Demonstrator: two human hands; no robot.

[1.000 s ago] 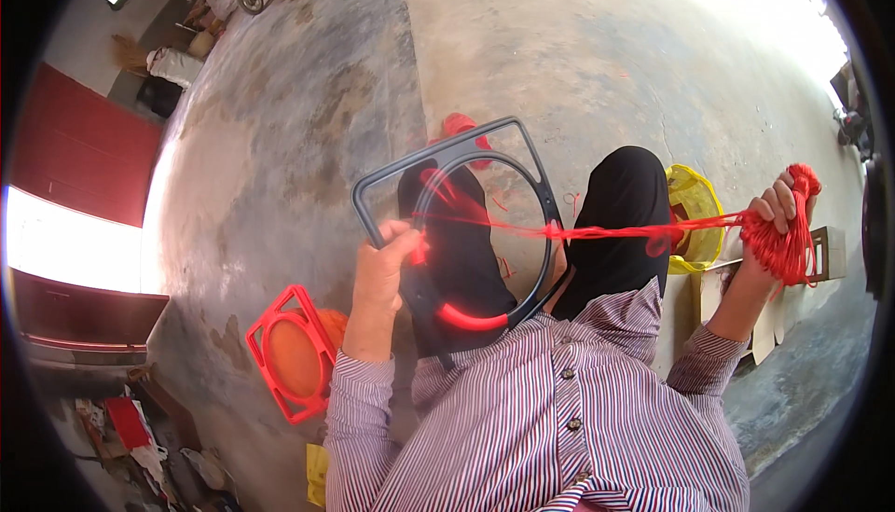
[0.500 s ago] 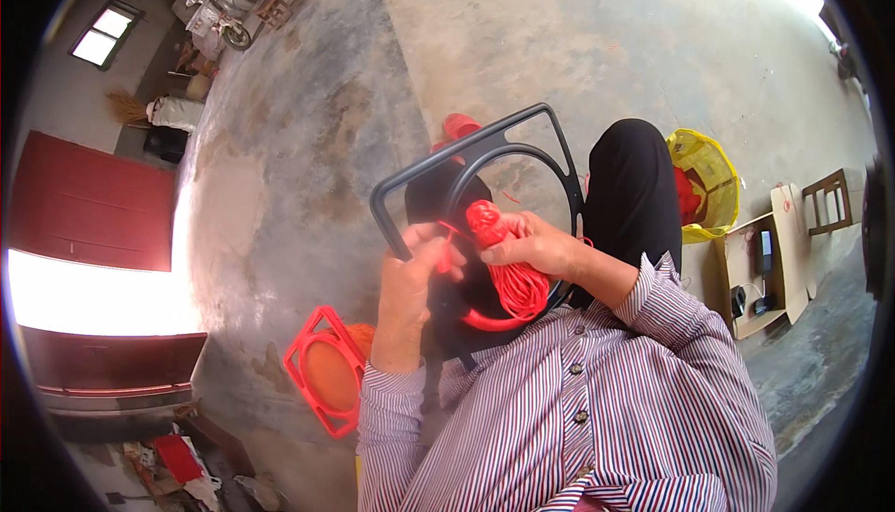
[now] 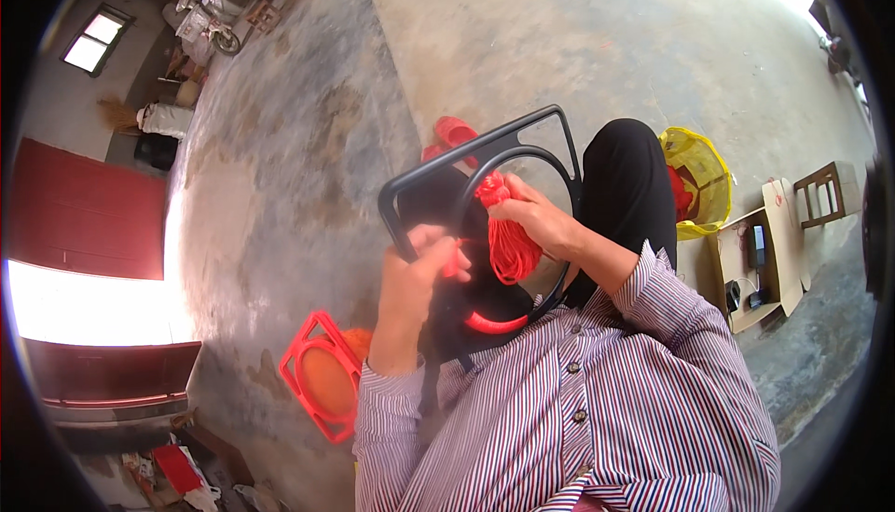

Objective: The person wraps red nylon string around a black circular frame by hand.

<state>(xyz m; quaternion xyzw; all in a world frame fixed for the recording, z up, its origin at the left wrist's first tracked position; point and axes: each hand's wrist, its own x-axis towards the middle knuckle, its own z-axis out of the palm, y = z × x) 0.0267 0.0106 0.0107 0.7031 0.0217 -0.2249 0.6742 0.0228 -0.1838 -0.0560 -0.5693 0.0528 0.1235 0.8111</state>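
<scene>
A dark grey frame (image 3: 471, 145) with a round ring inside it lies tilted across my lap. Red cord wrapping (image 3: 496, 324) covers the lower part of its ring. My right hand (image 3: 539, 220) is closed around the neck of a hank of red cord (image 3: 513, 249), whose loops hang down inside the ring. At the frame's left side, my left hand (image 3: 418, 271) pinches a bit of red cord (image 3: 453, 260) beside the ring; its fingertips are slightly blurred.
On the floor at my left stands a red frame stool (image 3: 319, 377) with an orange seat. To my right are a yellow basket (image 3: 718, 181) with red stuff inside, an open cardboard box (image 3: 791, 260) and a small wooden stool (image 3: 820, 195). Red slippers (image 3: 454, 130) show beyond the frame.
My right hand has lifted slightly away from me with the cord hank, which now hangs straighter. My left hand stays by the frame, and the frame has shifted a little to the right.
</scene>
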